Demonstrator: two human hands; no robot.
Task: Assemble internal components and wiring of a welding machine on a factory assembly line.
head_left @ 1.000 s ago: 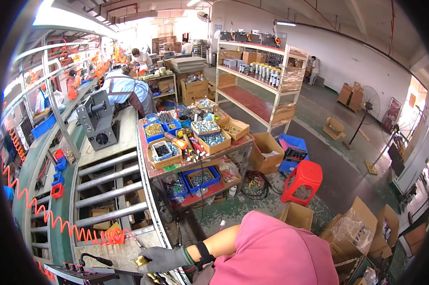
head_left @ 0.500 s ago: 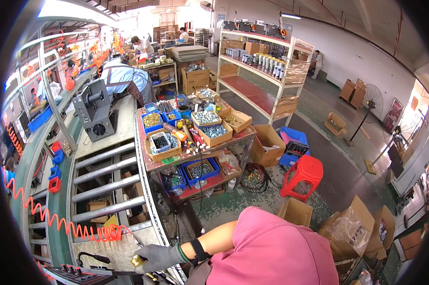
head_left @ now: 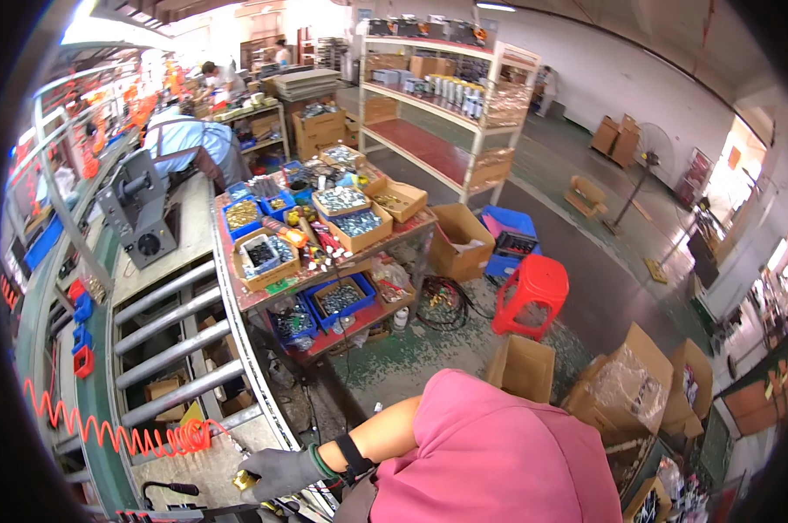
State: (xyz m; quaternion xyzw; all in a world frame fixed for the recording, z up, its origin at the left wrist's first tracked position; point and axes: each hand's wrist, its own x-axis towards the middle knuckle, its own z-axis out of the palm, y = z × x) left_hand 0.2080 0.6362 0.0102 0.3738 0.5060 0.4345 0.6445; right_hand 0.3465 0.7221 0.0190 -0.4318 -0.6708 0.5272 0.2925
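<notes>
My right hand (head_left: pixel 282 475), in a grey glove with a black strap at the wrist, reaches in at the lower left. Its fingers are closed round a small brass-coloured metal fitting (head_left: pixel 245 479). The hand is over the near end of the pale workbench (head_left: pixel 176 466), beside the end of a coiled orange air hose (head_left: pixel 184 438). A curved black lever or handle (head_left: pixel 174 488) is to its left. Below the fingers, yellow and dark parts are only partly visible, and I cannot make out what they are. My left hand is out of the picture.
Metal rollers (head_left: pixel 180 379) run along the left. Beyond them stands a grey machine housing (head_left: pixel 141 213). A red-topped table (head_left: pixel 324 270) holds boxes of small hardware. A red stool (head_left: pixel 533 296), open cartons (head_left: pixel 522 370) and a tall shelf (head_left: pixel 420 148) are to the right. A person in blue (head_left: pixel 184 144) bends over farther back.
My view has turned, so the surroundings sit farther left in the picture. The right hand still grips the brass fitting and has shifted only slightly in the frame.
</notes>
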